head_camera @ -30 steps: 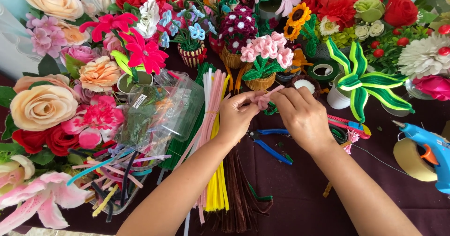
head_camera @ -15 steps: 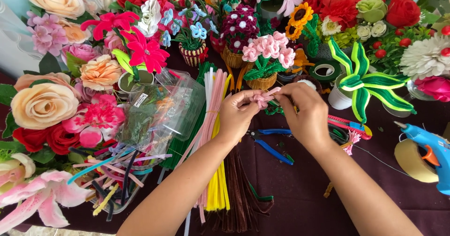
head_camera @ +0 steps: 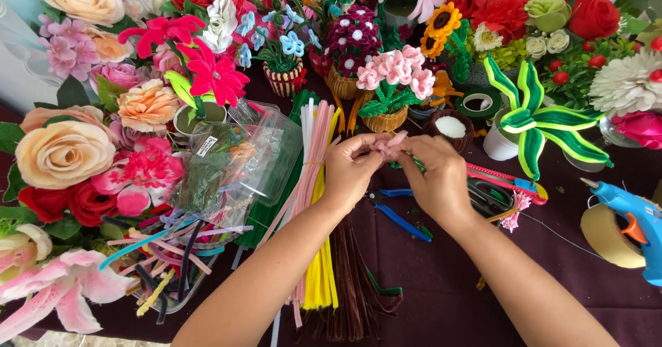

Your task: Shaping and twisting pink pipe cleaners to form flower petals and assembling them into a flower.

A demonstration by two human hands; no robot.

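Little has shifted since a moment ago: both hands stay raised over the dark surface, working the same pink piece. From the left, paper roses, then bundled pipe cleaners. Left hand and right hand meet, fingers pinching a small pink pipe-cleaner flower (partly hidden). Farther right lies a blue glue gun.

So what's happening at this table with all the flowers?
A person is working a small pink fuzzy flower piece between both hands: the left hand and right hand pinch it together above a dark tablecloth. Bundles of pipe cleaners lie just left of the hands, blue-handled pliers beneath them, and a blue glue gun sits at the right. Finished craft flowers crowd the back.
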